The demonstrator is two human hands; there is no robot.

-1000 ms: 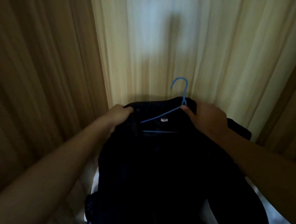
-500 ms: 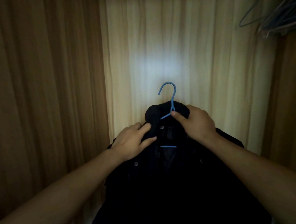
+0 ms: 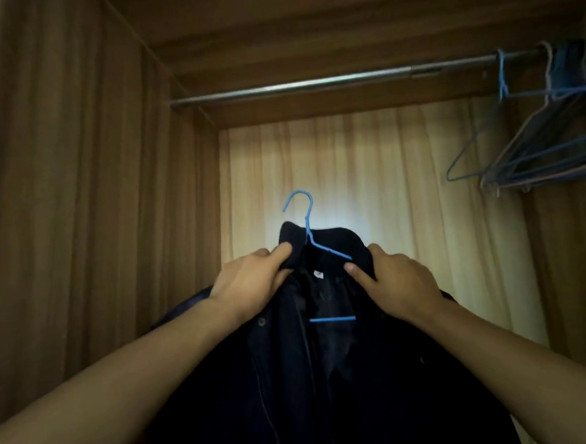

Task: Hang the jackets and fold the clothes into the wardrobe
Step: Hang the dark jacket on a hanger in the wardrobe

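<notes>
Left hand (image 3: 252,286) pinches the left collar of the dark navy jacket (image 3: 329,391), thumb on top. Right hand (image 3: 400,280) curls over the right collar, thumb tip by the sloping arm of the blue wire hanger (image 3: 308,217).

Versus 0.5 s ago: the left hand has moved from the jacket front up to the collar, and the right hand has moved off the hanger neck onto the collar. View now tilted up.

Jacket sits on the hanger, held up inside the brown wood-grain wardrobe (image 3: 77,200), in front of its cream pleated back (image 3: 402,180). Hook free, well below the horizontal steel rail (image 3: 310,83).

Bunch of empty wire hangers (image 3: 537,152) crowds the rail's right end. Rail bare from there to the left wall.
</notes>
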